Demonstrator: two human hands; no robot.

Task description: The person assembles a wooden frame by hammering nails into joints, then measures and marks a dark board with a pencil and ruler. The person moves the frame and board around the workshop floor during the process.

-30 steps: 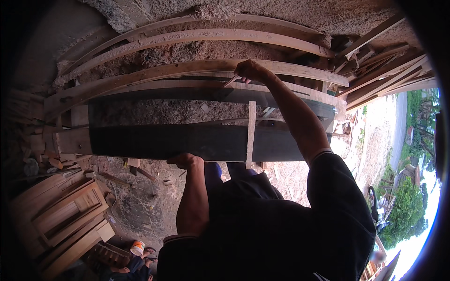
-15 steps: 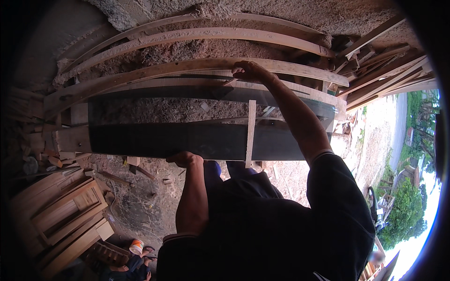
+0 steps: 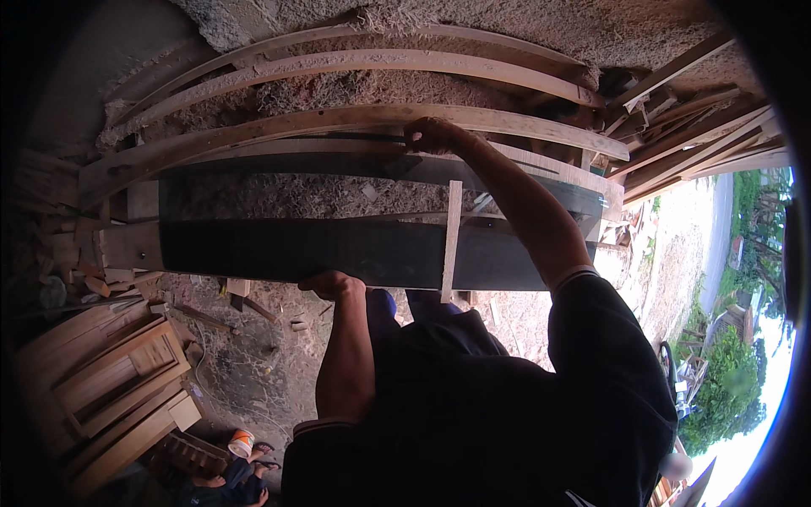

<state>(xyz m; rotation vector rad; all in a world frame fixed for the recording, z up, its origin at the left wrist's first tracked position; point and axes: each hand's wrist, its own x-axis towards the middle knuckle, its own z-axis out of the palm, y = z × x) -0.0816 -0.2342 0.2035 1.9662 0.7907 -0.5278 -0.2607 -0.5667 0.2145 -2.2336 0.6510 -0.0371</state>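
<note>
A long sheet of dark, see-through glass [image 3: 253,249] lies across wooden beams in front of me, with wood shavings showing through its middle. My left hand [image 3: 334,286] is closed at its near edge, the fingers bent over the rim. My right hand [image 3: 429,135] reaches to the far edge with its fingers pinched together; whatever they hold is too small and dark to make out. Between my hands, a thin pale wooden strip [image 3: 452,241] crosses the glass from front to back.
Long wooden beams [image 3: 372,61] run behind the glass, among heaped shavings. Loose boards [image 3: 718,127] are piled at the far right. Panelled wooden pieces [image 3: 127,372] lie at the lower left, near a seated person [image 3: 245,486] and an orange-and-white bucket [image 3: 241,444].
My right hand has shifted a little to the left and nearer along the far edge of the glass. My left hand and the wooden strip have stayed in place.
</note>
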